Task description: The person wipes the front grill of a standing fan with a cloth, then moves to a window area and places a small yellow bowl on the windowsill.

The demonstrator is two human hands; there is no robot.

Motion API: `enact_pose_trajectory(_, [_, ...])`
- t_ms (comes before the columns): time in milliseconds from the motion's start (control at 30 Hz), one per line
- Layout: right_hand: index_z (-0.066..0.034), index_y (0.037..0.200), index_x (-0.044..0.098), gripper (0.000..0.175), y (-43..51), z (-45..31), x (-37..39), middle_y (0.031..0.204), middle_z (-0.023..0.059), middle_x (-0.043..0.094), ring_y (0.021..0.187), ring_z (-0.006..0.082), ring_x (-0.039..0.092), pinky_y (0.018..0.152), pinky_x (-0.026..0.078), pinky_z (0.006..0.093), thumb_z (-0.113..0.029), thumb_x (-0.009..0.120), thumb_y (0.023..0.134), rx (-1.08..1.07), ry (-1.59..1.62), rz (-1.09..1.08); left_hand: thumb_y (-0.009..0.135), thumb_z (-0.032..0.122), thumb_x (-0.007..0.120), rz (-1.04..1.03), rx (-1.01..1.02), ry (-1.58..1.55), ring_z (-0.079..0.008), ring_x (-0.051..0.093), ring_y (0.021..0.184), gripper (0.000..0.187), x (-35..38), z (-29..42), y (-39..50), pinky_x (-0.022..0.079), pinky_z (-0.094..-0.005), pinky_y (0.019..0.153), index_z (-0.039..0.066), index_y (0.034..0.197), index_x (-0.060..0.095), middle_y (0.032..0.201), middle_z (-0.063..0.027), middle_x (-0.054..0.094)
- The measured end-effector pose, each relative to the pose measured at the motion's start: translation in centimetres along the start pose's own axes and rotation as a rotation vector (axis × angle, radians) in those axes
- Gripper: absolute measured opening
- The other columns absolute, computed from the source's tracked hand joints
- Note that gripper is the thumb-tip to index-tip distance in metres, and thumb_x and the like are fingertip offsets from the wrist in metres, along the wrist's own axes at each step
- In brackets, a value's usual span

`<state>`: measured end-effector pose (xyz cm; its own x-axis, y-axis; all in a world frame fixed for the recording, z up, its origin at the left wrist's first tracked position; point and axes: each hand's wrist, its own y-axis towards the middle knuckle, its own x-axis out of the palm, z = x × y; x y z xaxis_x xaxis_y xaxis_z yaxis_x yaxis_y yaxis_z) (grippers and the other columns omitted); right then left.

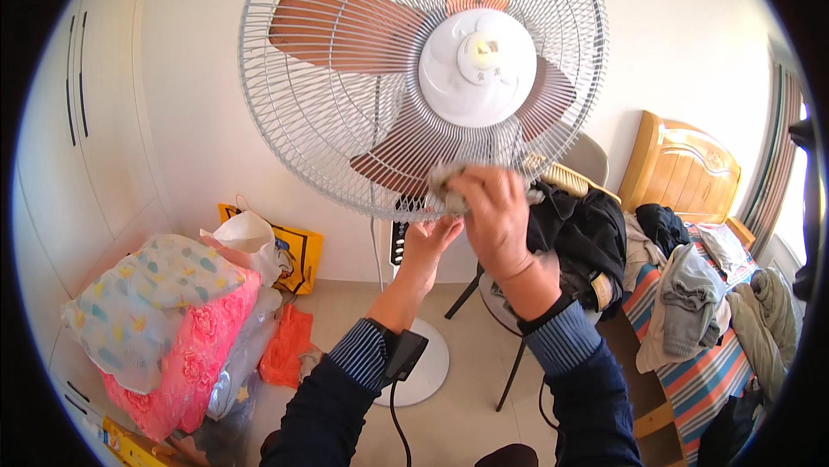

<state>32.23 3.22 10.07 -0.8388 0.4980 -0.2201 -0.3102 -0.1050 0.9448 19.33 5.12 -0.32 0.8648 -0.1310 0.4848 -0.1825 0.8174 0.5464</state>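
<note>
A standing fan with a round wire guard (pixel 311 88), brown blades and a white hub cap (pixel 478 68) fills the upper middle of the view. My right hand (pixel 495 217) presses a crumpled grey cloth (pixel 447 188) against the lower front of the guard. Just left of it, my left hand (pixel 432 240) grips the guard's bottom rim, with the thumb near the cloth. Below the guard, part of the fan's button panel (pixel 398 243) shows behind my left hand. The fan's round white base (pixel 424 363) rests on the floor, partly hidden by my left forearm.
To the right, a chair (pixel 585 159) bears dark clothes (pixel 576 234) and a brush (pixel 565 178). Beyond it stands a wooden bed (pixel 690 169) with folded clothes (pixel 690 302). Bagged bedding (pixel 158 311), a yellow bag (pixel 304 256) and an orange plastic bag (pixel 285 344) lie at left, beside the wardrobe (pixel 107 110).
</note>
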Motion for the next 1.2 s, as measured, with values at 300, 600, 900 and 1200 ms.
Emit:
enact_pose_trajectory(300, [-0.0086,0.095,0.068,0.031,2.1,1.3,-2.1,0.097,0.0034,0.058,0.089,0.0269,0.056,0.075,0.047,0.0358,0.001,0.067,0.065,0.024,-0.036,0.105,0.090,0.035,0.072,0.053,-0.036,0.024,-0.0252,0.061,0.114,0.068,-0.6,-0.7,0.3,0.049,-0.0368,0.105,-0.009,0.131,0.042,0.125,-0.0181,0.057])
enact_pose_trajectory(600, [-0.0112,0.091,0.069,0.024,-3.8,3.2,-2.0,0.096,0.0041,0.058,0.090,0.0264,0.057,0.082,0.048,0.0367,-0.001,0.065,0.070,0.028,-0.016,-0.106,0.091,0.034,0.071,0.024,-0.049,0.077,-0.0261,0.061,0.115,0.060,-0.8,-0.1,0.5,0.049,-0.0376,0.105,-0.007,0.126,0.046,0.120,-0.0148,0.061])
enact_pose_trajectory(900, [-0.0092,0.090,0.068,0.029,3.8,5.3,-5.9,0.097,0.0048,0.058,0.089,0.0284,0.055,0.076,0.048,0.0368,0.007,0.062,0.067,0.028,-0.091,0.193,0.089,0.040,0.070,0.019,-0.084,0.091,-0.0343,0.056,0.123,0.074,-0.9,-0.3,0.1,0.046,-0.0397,0.108,-0.013,0.130,0.038,0.128,-0.0195,0.053])
enact_pose_trajectory(1200, [-0.0094,0.085,0.066,0.024,-6.7,8.1,-4.0,0.094,0.0061,0.057,0.093,0.0328,0.057,0.081,0.050,0.0414,0.009,0.060,0.070,0.462,-0.058,-0.171,0.095,0.026,0.066,0.034,-0.050,0.057,-0.0356,0.056,0.121,0.043,-0.9,0.0,0.4,0.047,-0.0426,0.108,-0.006,0.113,0.045,0.123,-0.0196,0.054])
